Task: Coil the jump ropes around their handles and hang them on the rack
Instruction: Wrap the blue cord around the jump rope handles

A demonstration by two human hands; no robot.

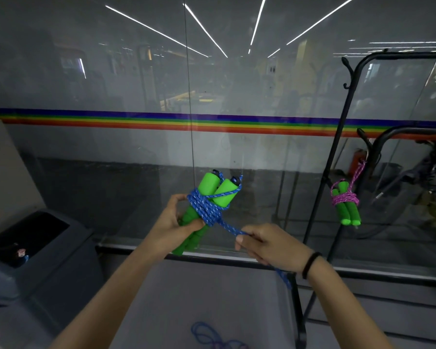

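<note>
My left hand (173, 226) grips two green foam handles (213, 190) held side by side, with blue rope coils (207, 209) wound around their middle. A taut stretch of the blue rope runs down and right into my right hand (269, 245), which pinches it; the rope's tail trails below my right wrist. A black metal rack (337, 137) stands at the right. From one of its hooks hangs a second pair of green handles (347, 210) bound with pink rope.
A glass wall with a rainbow stripe (161, 120) fills the view ahead. A grey table (212, 298) lies below my arms, with loose blue and pink rope (212, 336) near its front. A dark bin (30, 248) sits at the left.
</note>
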